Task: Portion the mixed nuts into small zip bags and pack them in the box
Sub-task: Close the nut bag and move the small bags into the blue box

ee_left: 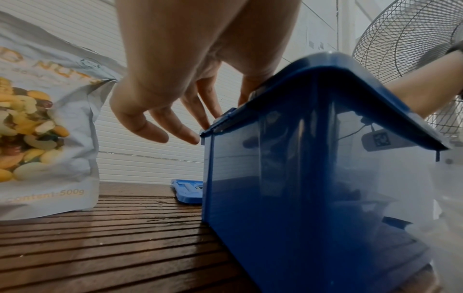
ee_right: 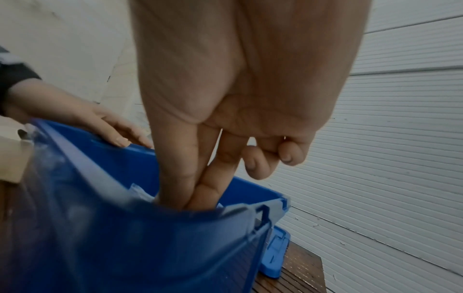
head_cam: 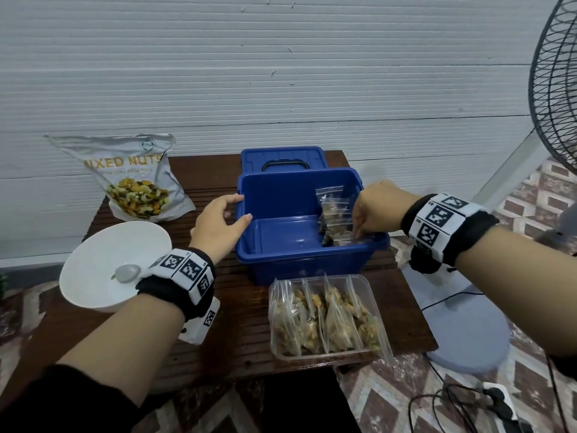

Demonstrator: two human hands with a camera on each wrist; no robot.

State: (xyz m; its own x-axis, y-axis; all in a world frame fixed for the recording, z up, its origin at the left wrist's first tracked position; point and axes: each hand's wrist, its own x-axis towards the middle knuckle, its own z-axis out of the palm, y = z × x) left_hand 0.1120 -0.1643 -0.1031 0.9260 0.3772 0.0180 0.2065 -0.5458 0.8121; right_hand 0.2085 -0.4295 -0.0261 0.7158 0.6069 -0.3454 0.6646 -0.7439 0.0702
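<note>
The blue box stands open mid-table, seen close in both wrist views. Several small zip bags of nuts stand upright in its right end. My right hand reaches down into that end. Its thumb and index finger are pressed together on the top of a zip bag, and the other fingers are curled. My left hand rests on the box's left rim with straight fingers, thumb over the edge. A clear tray in front holds several more filled bags.
The mixed nuts pouch leans on the wall at back left. A white bowl with a spoon sits at the left edge. The blue lid lies behind the box. A fan and floor cables are to the right.
</note>
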